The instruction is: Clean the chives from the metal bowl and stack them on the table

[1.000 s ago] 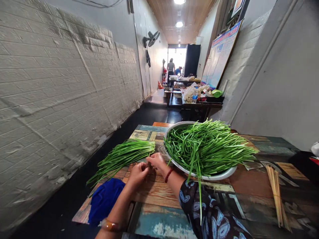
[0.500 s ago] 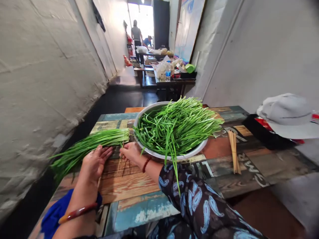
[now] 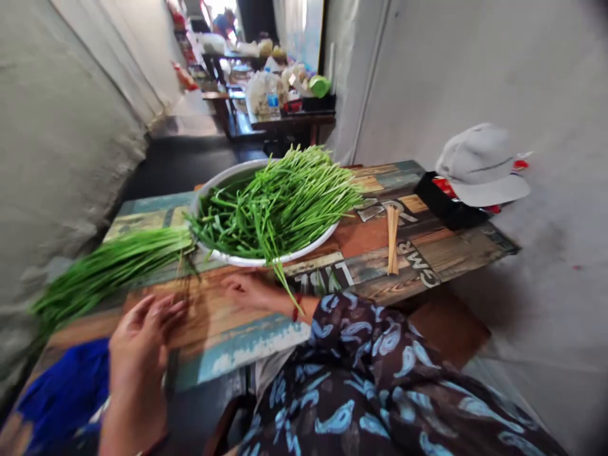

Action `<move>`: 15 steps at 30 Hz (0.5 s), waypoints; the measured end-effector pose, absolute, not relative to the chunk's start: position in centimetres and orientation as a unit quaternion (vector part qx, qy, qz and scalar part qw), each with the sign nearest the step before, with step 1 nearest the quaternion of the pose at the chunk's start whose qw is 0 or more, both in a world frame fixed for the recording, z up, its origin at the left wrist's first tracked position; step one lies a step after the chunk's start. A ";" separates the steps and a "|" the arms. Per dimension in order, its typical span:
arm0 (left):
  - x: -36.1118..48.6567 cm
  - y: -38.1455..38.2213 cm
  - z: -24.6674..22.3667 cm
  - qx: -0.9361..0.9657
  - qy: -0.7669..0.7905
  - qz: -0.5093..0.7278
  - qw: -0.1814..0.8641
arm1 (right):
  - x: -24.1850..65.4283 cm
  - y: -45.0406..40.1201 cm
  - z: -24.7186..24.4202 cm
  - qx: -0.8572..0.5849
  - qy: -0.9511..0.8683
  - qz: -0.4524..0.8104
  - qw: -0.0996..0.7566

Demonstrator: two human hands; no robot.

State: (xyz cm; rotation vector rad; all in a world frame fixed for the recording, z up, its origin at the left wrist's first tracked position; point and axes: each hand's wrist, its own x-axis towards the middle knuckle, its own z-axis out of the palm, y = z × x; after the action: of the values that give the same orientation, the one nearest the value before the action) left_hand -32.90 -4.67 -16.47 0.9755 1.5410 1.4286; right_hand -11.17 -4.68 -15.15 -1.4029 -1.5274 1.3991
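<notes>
A bunch of garlic chives lies at the table's left, its cut ends near the bowl and its leafy tips past the edge. A few thin brown strands lie by the cut ends. Below them my left hand hovers with its fingers apart and nothing in it. My right hand is beside the bowl's near rim, fingers curled and somewhat blurred; whether anything is inside them is hidden. The metal bowl is heaped with loose garlic chives, and several stalks droop over its rim towards my right wrist.
A bundle of thin wooden sticks lies right of the bowl. Farther right, a white cap rests on a black tray. Blue cloth lies at the front left. Another table with bags and a bottle stands behind; a person bends far back.
The view has swung right and down. My left hand has drawn back towards me from the bunch. My right hand has come away from the cut ends and the thin strands.
</notes>
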 end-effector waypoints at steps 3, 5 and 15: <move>-30.9 -6.9 -17.2 0.411 0.622 0.539 0.391 | -6.9 -8.3 -15.2 -0.457 -0.689 0.476 0.299; -29.7 -8.1 -17.7 0.429 0.625 0.541 0.363 | -3.6 -9.9 -15.8 -0.414 -0.742 0.435 0.297; -22.3 -11.5 -17.6 0.482 0.636 0.505 0.329 | 13.7 -11.9 -17.0 -0.489 -0.732 0.229 0.415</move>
State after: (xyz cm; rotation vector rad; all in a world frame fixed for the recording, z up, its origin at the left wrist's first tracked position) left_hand -22.26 -11.49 -17.56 1.2608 1.6644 1.3226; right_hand 13.73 -11.95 -16.98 -1.2291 -1.8383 0.5745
